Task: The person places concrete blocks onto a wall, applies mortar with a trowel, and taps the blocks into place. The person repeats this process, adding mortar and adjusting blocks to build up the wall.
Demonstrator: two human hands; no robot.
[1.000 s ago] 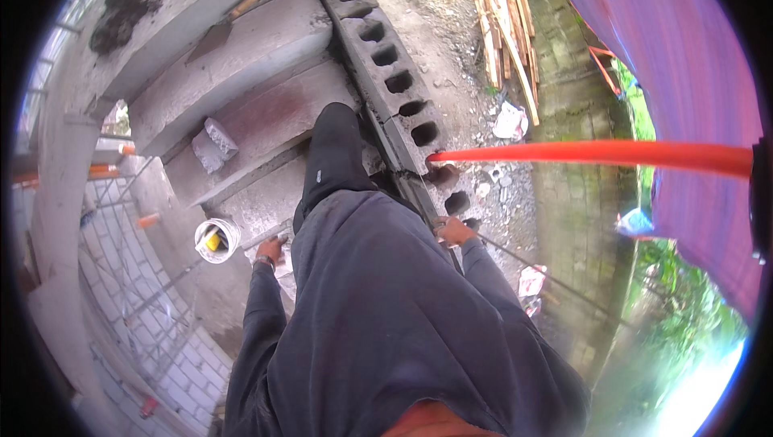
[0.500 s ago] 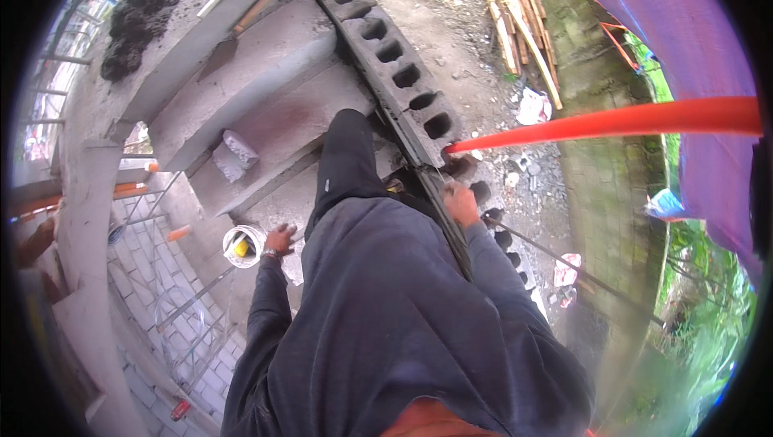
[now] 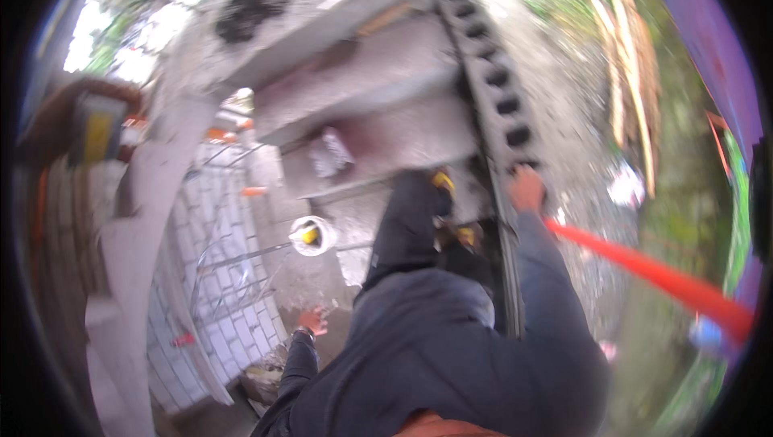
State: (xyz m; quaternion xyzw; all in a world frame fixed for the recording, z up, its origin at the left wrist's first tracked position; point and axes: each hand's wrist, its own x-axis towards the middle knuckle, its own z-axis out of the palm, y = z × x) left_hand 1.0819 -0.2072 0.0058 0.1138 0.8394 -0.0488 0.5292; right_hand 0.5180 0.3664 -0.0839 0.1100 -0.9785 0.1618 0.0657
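Far right along the row of hollow concrete blocks (image 3: 493,83), the right hand (image 3: 527,189) is clamped on the block top beside the orange pipe (image 3: 644,268), the left hand (image 3: 311,321) hangs open, so firm footing before shifting weight seems wise.

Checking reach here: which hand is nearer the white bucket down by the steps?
Left. The left hand hangs just below the white bucket, apart from it. The right hand is off to its right, on the hollow-block wall.
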